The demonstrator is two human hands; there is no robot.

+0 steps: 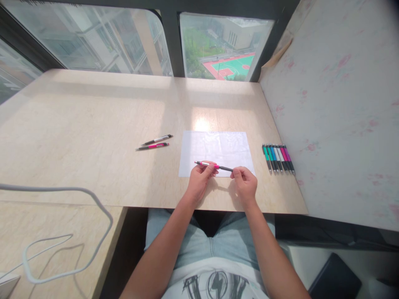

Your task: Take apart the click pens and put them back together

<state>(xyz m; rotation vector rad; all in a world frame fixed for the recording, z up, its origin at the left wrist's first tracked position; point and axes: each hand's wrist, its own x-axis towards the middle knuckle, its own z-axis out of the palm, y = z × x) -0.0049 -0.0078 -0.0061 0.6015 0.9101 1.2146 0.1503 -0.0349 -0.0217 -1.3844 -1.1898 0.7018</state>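
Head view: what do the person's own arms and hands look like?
The left hand and right hand are bare, without gloves; no watch or bracelet shows. Both forearms show no sleeves. The white top has a dark print.

Left hand (199, 179) has its grip on a pink-and-black pen (217, 167); right hand (246, 182) pinches the dark end. Pen slightly tilted, over the near part of a white sheet (215, 145). On the worktop (93, 120), left of the sheet: 2 more pens, 1 white-and-black (158, 139), 1 pink-and-black (154, 146). Right, near the floral wall (336, 104): row of coloured pens (278, 158). Window (224, 45) beyond.
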